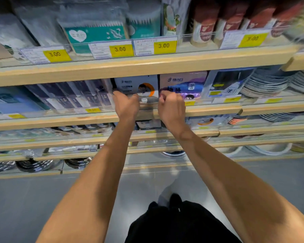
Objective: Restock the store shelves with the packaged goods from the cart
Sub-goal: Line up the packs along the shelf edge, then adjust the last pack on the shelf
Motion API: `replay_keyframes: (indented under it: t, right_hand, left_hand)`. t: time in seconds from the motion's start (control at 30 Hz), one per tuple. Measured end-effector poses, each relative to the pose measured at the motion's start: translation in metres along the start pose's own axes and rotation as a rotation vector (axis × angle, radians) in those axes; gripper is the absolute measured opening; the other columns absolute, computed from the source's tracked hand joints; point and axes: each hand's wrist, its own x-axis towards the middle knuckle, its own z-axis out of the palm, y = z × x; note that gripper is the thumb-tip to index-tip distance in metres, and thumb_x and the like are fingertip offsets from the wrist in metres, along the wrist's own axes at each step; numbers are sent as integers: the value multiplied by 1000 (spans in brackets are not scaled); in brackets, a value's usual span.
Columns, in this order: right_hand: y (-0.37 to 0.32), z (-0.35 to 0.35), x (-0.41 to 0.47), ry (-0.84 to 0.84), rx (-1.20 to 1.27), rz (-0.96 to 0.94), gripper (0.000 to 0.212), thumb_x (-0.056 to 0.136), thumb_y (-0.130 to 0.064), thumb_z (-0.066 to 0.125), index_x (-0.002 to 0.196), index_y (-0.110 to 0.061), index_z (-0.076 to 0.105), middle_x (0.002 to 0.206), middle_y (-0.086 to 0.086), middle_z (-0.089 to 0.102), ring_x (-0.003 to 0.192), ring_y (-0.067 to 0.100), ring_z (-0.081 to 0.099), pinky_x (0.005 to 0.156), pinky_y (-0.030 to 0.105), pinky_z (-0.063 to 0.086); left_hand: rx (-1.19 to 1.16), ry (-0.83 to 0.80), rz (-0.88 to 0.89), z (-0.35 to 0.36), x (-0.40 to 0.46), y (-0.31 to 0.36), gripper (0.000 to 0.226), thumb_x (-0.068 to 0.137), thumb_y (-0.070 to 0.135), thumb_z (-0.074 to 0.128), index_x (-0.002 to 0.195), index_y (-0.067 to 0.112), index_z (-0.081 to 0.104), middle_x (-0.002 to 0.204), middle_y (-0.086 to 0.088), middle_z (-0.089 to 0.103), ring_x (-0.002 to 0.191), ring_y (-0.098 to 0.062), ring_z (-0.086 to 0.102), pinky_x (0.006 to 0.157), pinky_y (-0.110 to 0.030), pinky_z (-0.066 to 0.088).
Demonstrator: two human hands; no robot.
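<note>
Two hands, left hand (125, 104) and right hand (172, 106), flank the grey package (136, 85).

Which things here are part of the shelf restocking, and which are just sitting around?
In the job:
left hand and right hand
grey package between the hands
purple package beside it
second shelf

Just sitting there:
stacked plates
teal box
yellow price tags
</note>
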Motion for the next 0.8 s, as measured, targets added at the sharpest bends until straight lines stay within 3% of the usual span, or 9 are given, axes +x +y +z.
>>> replay_keyframes:
  t: [0.13, 0.23, 0.3, 0.4, 0.5, 0.57, 0.67, 0.8]
  right_hand:
    - [-3, 14, 1, -117, 101, 132, 27, 90, -15, 60, 115, -12, 69, 100, 9, 71, 98, 29, 62, 77, 27, 46]
    - [-7, 14, -2, -160, 193, 124, 35, 88, -11, 59, 121, -16, 68, 108, 2, 72, 106, 26, 62, 90, 34, 52]
    - [-12, 13, -6, -206, 186, 42, 34, 89, -8, 57, 118, -20, 69, 107, -1, 73, 106, 26, 62, 90, 36, 52]
    - [-21, 13, -12, -95, 240, 13, 26, 91, -8, 53, 103, -16, 74, 100, 2, 73, 98, 25, 64, 84, 34, 53]
    - [-8, 1, -17, 106, 288, 65, 25, 87, -4, 50, 91, -11, 74, 89, 4, 70, 84, 21, 62, 76, 33, 51]
    - [11, -14, -16, 200, 290, 164, 15, 88, -12, 57, 92, -15, 70, 88, 1, 67, 83, 19, 61, 78, 40, 53]
    - [32, -36, -11, 127, 313, 251, 13, 90, -28, 65, 100, -20, 68, 92, -6, 63, 87, 14, 61, 84, 40, 53]
    - [28, -42, -3, -2, 337, 76, 29, 89, -31, 67, 115, -17, 69, 101, -2, 69, 86, 13, 63, 83, 41, 55]
  left_hand:
    - [54, 43, 44, -1, -8, -13, 66, 68, 48, 46, 127, 21, 41, 127, -8, 59, 104, -35, 68, 91, -52, 54]
    - [56, 77, 55, -13, -24, -8, 69, 74, 47, 46, 136, 17, 41, 131, -9, 58, 109, -35, 65, 93, -50, 53]
    - [86, 76, 98, -20, -36, 1, 62, 80, 40, 49, 137, 14, 43, 129, -10, 60, 114, -33, 61, 97, -48, 50]
    - [70, 131, 117, -25, -47, 7, 58, 90, 29, 56, 143, 13, 37, 137, -9, 52, 123, -28, 53, 103, -39, 43]
    - [-126, 244, 60, -20, -58, 12, 56, 94, 22, 58, 143, 11, 34, 146, -8, 40, 120, -23, 50, 94, -32, 40]
    - [-251, 284, 46, -13, -62, 14, 53, 94, 22, 59, 142, 14, 36, 144, -6, 39, 117, -19, 51, 91, -32, 44]
    - [-314, 244, 79, -2, -66, 14, 61, 95, 34, 61, 148, 17, 34, 143, -6, 41, 127, -17, 48, 89, -27, 40]
    - [-207, 317, 113, -1, -56, 14, 57, 94, 45, 60, 141, 16, 43, 131, -5, 49, 114, -14, 52, 83, -22, 38]
